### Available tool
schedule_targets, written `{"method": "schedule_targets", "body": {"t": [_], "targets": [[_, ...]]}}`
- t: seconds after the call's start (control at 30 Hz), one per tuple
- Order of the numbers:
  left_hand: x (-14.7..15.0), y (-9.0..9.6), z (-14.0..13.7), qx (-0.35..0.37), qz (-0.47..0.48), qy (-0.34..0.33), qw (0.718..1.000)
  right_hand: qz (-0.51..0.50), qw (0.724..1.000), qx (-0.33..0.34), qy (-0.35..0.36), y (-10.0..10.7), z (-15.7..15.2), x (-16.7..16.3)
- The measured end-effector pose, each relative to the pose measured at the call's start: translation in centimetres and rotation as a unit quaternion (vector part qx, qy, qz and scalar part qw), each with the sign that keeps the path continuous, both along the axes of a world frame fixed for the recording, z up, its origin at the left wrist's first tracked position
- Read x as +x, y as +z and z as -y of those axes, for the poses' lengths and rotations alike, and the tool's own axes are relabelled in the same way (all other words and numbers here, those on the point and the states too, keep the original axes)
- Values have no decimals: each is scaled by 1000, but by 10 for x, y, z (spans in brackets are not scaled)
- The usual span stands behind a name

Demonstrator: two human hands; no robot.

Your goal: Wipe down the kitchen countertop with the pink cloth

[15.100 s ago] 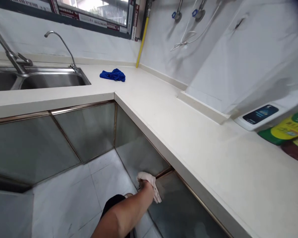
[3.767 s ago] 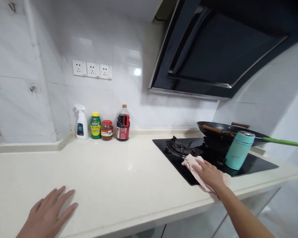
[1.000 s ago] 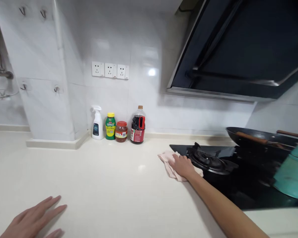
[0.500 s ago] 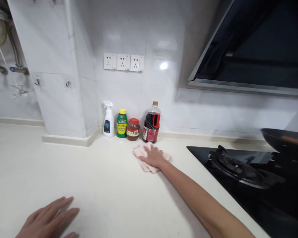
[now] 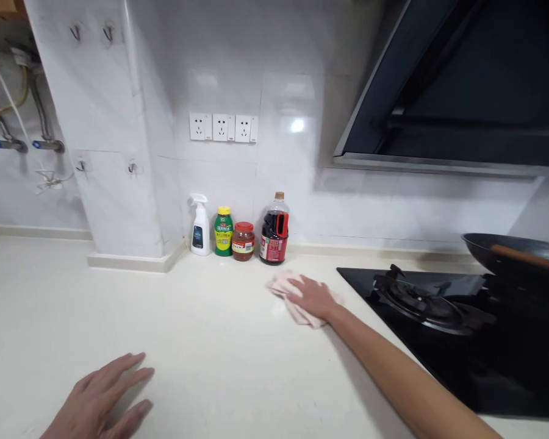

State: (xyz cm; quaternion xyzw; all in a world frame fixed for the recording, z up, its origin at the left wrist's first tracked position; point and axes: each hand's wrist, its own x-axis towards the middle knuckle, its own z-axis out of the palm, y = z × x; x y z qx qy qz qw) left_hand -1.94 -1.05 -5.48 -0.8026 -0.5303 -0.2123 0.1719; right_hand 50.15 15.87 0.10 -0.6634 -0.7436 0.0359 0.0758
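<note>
Cloth (image 5: 281,283) lies beneath your spread right hand (image 5: 315,297), near the edge of the gas hob (image 5: 421,375); open cream countertop (image 5: 210,341) reaches toward your left hand (image 5: 101,397), fingers spread, before the tiled wall (image 5: 229,79).

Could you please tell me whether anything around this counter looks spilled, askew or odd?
Only one thing looks slightly untidy: the thin white cord at the far left hangs in a loose tangle below the blue-handled metal valves. I see no spill; the crumpled pale pink cloth lies under the right hand.
</note>
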Motion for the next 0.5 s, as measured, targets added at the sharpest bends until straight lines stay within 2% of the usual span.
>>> {"method": "schedule_targets", "body": {"t": [0.07,0.13,0.23,0.3,0.37,0.43,0.5], "targets": [[3,4,0,-10,0,4,1000,13,997,5,-77,-3,12,46],[7,7,0,-19,4,9,1000,25,991,10,-129,-6,25,77],[12,11,2,-34,15,15,999,35,984,14,-172,-10,38,85],[14,13,3,-41,25,15,999,34,981,11,-192,-10,38,67],[15,13,3,-44,39,14,998,27,980,-1,-195,-9,35,35],[15,11,3,-46,54,17,997,16,986,-15,-164,-5,32,-8],[15,11,1,-47,69,27,996,4,994,-27,-104,1,33,-56]]}}
